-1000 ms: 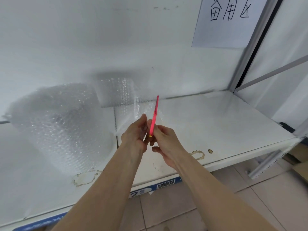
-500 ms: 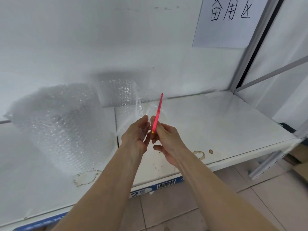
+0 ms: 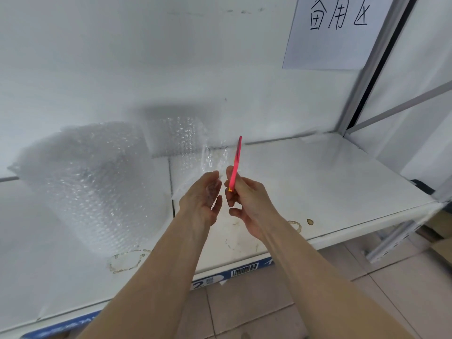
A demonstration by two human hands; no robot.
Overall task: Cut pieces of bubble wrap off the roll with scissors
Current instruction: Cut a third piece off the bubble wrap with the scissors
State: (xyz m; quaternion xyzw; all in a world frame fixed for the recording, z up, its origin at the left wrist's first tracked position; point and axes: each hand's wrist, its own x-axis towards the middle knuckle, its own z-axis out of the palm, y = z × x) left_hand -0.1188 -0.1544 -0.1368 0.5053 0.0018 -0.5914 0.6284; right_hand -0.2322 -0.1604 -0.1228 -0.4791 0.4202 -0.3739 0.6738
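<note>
A big roll of clear bubble wrap (image 3: 83,182) lies on the white shelf (image 3: 318,187) at the left. A loose sheet (image 3: 193,148) runs from it to the right, up against the back wall. My left hand (image 3: 198,201) holds the near edge of that sheet, and wrap shows between its thumb and fingers. Pink scissors (image 3: 236,162), seen edge-on with the blades pointing up and away, are gripped by my right hand (image 3: 249,201) just right of the left hand. The blades stand at the sheet's right side.
A paper sign (image 3: 337,33) with handwritten characters hangs on the back wall at the upper right. A grey metal upright (image 3: 367,64) frames the shelf's right end. Stain rings mark the shelf's front. Tiled floor and a cardboard box (image 3: 440,245) lie below on the right.
The scissors have moved a little right and away along the sheet. My hands, touching a second ago, have drawn slightly apart.
</note>
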